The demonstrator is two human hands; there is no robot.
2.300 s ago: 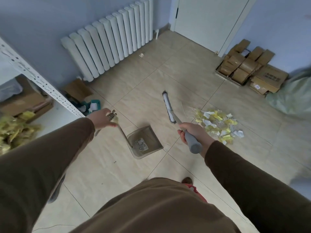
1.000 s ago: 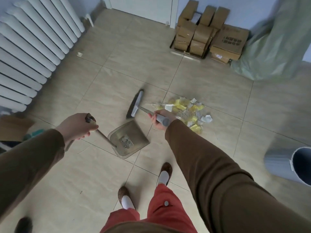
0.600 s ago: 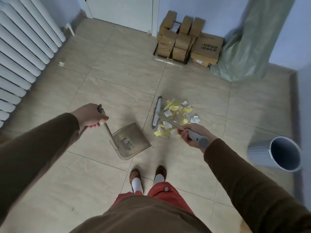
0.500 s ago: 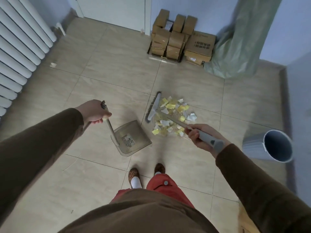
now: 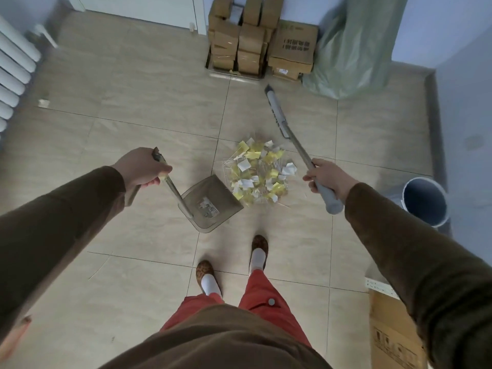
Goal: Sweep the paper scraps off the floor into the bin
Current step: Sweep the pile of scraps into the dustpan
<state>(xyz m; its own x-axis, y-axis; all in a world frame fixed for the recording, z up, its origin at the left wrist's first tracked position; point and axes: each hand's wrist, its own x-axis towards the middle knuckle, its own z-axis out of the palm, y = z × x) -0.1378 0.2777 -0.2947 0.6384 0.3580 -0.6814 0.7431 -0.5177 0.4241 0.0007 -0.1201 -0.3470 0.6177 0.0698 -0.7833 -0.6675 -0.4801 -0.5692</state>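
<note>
A: Where does the view look from?

B: One wide-angle camera worn on the person's head, facing forward and steeply down at the tiled floor (image 5: 149, 83).

A: How near is it?

B: At standing height. Both sleeved arms reach in from the lower corners, and the person's own feet (image 5: 205, 274) sit just below the middle. The far wall and a closed door (image 5: 138, 6) run along the top edge, bent by the lens.

A: Is there a second view?

B: No, only this one, so no part is shared.
</note>
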